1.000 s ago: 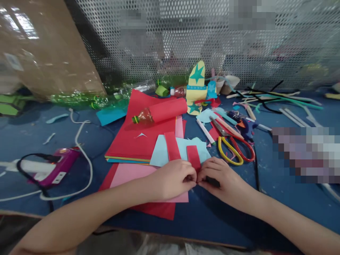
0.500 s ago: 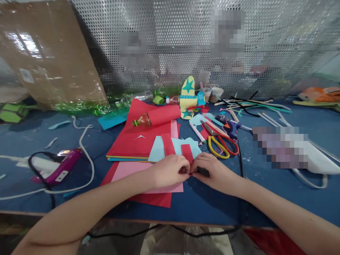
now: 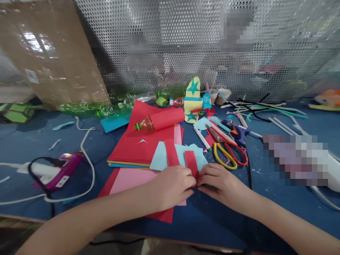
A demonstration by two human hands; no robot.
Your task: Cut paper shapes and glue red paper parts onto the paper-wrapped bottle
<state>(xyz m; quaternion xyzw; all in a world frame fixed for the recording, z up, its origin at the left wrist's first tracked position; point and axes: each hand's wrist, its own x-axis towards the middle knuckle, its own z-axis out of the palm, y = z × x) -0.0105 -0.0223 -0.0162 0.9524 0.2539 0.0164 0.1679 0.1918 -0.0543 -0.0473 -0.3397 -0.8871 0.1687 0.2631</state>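
My left hand (image 3: 176,186) is closed, its fingertips pinching the near end of a short red paper strip (image 3: 190,162). From the other side, the bent fingers of my right hand (image 3: 221,180) press on the same end, so that tip is mostly hidden. The strip lies over a light blue paper piece (image 3: 158,158). Just left of it, a longer red paper strip (image 3: 171,153) crosses the blue piece, and my left hand covers its lower end. Beneath my left wrist are pink paper (image 3: 127,179) and red paper (image 3: 163,215).
Scissors (image 3: 228,156) and a glue gun (image 3: 240,136) lie right of the hands. Behind are a bottle wrapped in red paper (image 3: 167,118) on a red paper stack (image 3: 122,148) and a yellow star-decorated paper piece (image 3: 192,102). A purple power strip (image 3: 62,171) with cables sits left.
My view has shifted slightly, so things appear a little lower and mostly further right. My fingers have changed their hold at the short strip's near end; the strip stays on the blue paper.
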